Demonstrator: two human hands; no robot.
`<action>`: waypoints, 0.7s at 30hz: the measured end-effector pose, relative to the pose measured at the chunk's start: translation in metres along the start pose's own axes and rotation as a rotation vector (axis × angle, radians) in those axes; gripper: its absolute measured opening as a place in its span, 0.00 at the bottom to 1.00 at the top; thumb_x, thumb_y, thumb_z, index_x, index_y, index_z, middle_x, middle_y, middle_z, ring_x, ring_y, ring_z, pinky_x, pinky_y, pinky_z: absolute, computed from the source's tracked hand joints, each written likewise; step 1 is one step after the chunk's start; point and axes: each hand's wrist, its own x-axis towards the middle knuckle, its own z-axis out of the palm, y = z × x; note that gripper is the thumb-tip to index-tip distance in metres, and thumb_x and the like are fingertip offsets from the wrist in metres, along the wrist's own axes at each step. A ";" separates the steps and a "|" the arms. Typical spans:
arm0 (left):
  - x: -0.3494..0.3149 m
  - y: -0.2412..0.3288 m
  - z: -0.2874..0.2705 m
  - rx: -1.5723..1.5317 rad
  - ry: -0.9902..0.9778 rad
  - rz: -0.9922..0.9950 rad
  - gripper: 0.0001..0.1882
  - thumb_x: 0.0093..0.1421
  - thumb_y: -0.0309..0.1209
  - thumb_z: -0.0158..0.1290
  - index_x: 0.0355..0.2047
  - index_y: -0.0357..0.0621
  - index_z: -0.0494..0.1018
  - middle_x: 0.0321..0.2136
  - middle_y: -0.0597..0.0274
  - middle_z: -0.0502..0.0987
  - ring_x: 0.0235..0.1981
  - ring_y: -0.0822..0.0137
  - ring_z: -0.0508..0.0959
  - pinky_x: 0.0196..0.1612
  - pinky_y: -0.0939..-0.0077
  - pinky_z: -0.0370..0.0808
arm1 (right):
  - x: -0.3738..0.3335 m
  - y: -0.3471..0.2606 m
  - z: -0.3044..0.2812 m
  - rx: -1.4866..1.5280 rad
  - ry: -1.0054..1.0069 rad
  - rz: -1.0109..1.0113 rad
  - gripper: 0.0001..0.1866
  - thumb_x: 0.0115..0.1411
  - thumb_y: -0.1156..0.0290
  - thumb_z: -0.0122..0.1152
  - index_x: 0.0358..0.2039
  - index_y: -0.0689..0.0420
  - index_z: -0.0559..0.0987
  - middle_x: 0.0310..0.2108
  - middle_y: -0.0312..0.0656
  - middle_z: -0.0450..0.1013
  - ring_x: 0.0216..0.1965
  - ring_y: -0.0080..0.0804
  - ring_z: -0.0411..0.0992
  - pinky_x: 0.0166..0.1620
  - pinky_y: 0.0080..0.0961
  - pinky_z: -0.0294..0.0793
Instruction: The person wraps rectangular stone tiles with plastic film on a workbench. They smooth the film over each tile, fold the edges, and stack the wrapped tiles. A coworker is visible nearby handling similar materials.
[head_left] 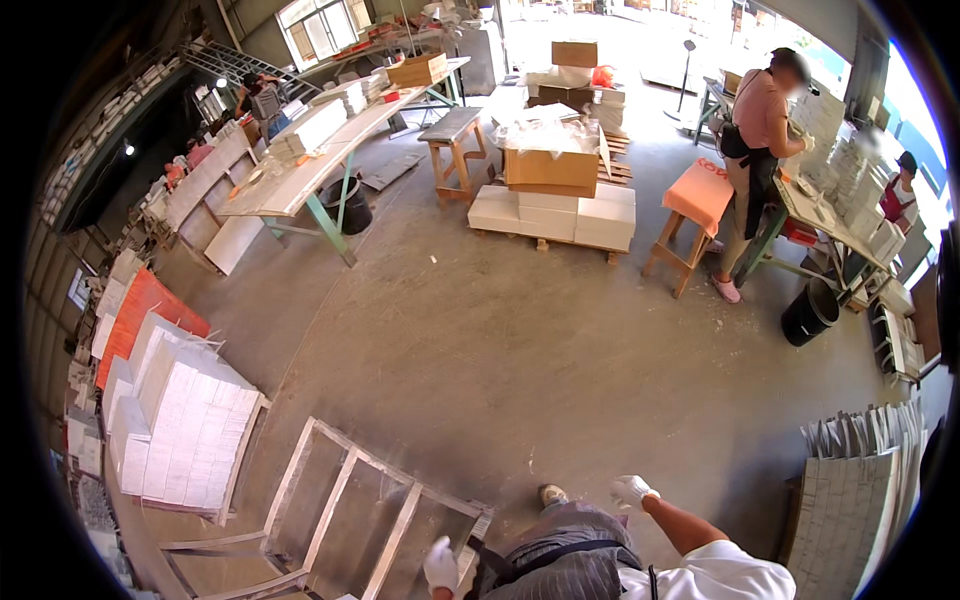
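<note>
My left hand [440, 566], in a white glove, hangs low beside a pale slatted wooden frame [350, 455] on the floor. Its fingers look loosely extended, and I see nothing in it. My right hand [632, 491], also gloved in white, is held out ahead of my body over the floor. Its fingers are slightly bent and apart, with nothing visible between them. A grey striped apron [560, 555] with a dark strap covers my front. One shoe [551, 494] shows between the hands.
White blocks [190, 430] are stacked at left, and another stack [840, 510] stands at right. Ahead, a carton [550, 172] sits on white boxes on a pallet. A worker [762, 130] stands at a bench, with a stool [690, 200] and black bucket [810, 312] nearby. A long table [330, 150] stands far left.
</note>
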 end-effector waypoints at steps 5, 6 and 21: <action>0.098 0.140 0.015 -0.103 -0.140 0.039 0.14 0.64 0.26 0.47 0.47 0.44 0.78 0.18 0.69 0.71 0.16 0.78 0.68 0.20 0.80 0.67 | -0.012 -0.019 -0.035 0.589 0.103 0.131 0.18 0.60 0.64 0.58 0.46 0.62 0.79 0.28 0.40 0.77 0.22 0.26 0.73 0.26 0.24 0.74; 0.116 0.137 0.017 -0.088 -0.178 0.035 0.14 0.64 0.26 0.47 0.48 0.45 0.77 0.18 0.68 0.71 0.17 0.78 0.69 0.21 0.79 0.68 | -0.004 -0.015 -0.027 0.565 0.134 0.112 0.18 0.60 0.64 0.58 0.45 0.62 0.79 0.27 0.40 0.77 0.22 0.26 0.73 0.25 0.24 0.74; 0.333 -0.006 0.035 0.757 -0.567 0.041 0.21 0.58 0.47 0.51 0.43 0.46 0.78 0.43 0.47 0.79 0.47 0.47 0.77 0.45 0.55 0.74 | 0.137 -0.209 -0.074 0.449 0.234 0.019 0.22 0.61 0.52 0.57 0.29 0.61 0.82 0.18 0.37 0.72 0.20 0.24 0.68 0.25 0.27 0.68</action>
